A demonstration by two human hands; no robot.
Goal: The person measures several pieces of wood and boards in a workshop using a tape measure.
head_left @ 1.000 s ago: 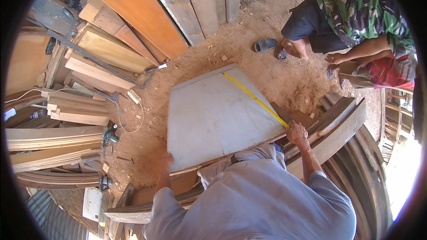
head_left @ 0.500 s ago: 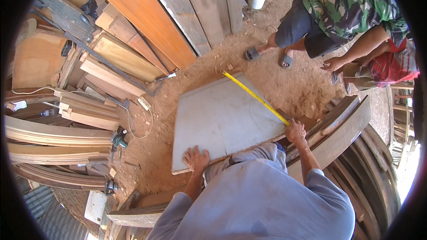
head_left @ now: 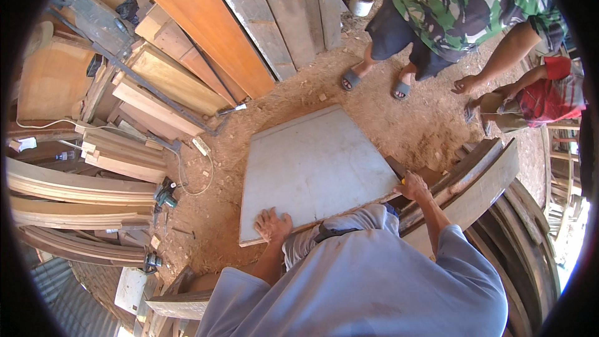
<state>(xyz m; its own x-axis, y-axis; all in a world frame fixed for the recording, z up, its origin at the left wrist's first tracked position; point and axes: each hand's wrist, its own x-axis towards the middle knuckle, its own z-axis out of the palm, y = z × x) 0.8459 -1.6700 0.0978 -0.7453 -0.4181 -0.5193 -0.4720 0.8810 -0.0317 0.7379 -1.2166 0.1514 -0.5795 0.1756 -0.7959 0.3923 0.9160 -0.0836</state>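
A large grey flat board (head_left: 312, 165) with slanting sides lies in front of me, its near edge against my lap. My left hand (head_left: 272, 225) rests on the board's near left corner, fingers apart and a little bent, holding nothing. At the near right corner, my right hand (head_left: 414, 186) is closed around a tape measure (head_left: 403, 181). Only a small yellow bit of the tape measure shows; the fingers hide the rest.
Curved timber pieces (head_left: 477, 181) lie close by my right arm. Stacked planks (head_left: 81, 181), a green power tool (head_left: 165, 192) and a white cable (head_left: 181, 165) are at left. Two people are at the far right, one in a camouflage shirt (head_left: 462, 6). A pail (head_left: 360, 3) stands far back.
The yellow tape that stretched across the board's right side has drawn back into the tape measure at my right hand. My left hand's fingers have bent slightly. The person in camouflage leans further left.
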